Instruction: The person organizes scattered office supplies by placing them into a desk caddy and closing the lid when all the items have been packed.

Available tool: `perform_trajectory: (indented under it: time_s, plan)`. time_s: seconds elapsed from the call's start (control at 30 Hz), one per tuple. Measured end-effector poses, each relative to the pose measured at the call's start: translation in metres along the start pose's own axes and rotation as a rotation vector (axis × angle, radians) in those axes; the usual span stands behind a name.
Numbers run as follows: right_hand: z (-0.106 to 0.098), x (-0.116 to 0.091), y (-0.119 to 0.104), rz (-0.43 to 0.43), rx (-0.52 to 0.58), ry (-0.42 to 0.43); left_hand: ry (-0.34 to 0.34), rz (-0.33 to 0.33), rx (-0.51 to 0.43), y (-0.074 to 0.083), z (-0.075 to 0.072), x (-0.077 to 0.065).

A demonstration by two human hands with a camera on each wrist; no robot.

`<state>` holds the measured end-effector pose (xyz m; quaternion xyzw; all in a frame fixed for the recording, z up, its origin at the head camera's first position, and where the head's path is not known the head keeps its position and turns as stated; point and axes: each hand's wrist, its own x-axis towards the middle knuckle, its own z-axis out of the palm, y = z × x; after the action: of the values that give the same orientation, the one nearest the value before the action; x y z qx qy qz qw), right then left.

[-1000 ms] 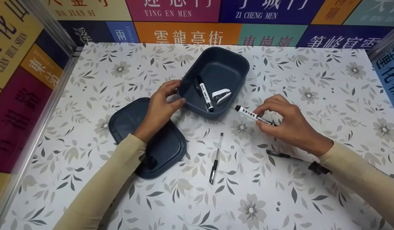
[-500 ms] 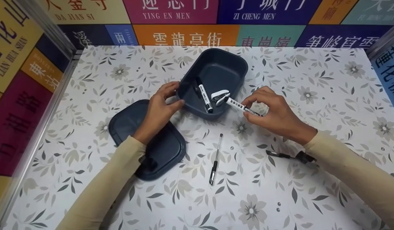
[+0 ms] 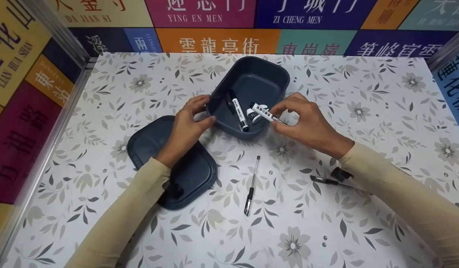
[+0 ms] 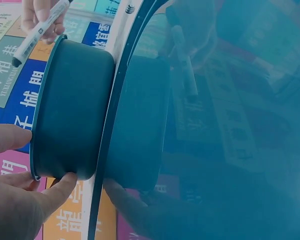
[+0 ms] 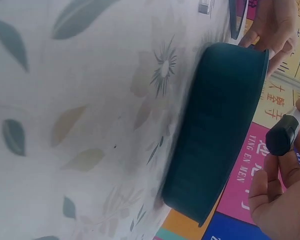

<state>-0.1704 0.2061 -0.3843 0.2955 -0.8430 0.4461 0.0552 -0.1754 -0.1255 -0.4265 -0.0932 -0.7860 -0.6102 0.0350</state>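
Dark blue and round-cornered, the box [image 3: 253, 85] stands within the left hand's [image 3: 186, 130] grip, fingers and thumb around its near-left corner. The right hand [image 3: 307, 124] pinches a white marker [image 3: 262, 111], tilted above the box, black end beyond the fingertips. A light pinch and a low, level release would probably suit its smooth round barrel, which may roll; left of those fingertips, beside the second marker [image 3: 239, 114], seems better than atop the glossy stapler [image 3: 250, 113] underneath. The flat, ridged lid [image 3: 196, 175] lies below the left wrist.
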Motion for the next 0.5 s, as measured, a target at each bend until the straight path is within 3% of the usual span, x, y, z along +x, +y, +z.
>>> perform_trajectory:
  time_s: [0.5]
  plan:
    - [0.010,0.024,0.002,0.032,-0.012,0.020,0.008,0.003,-0.011,0.000,0.001,0.001]
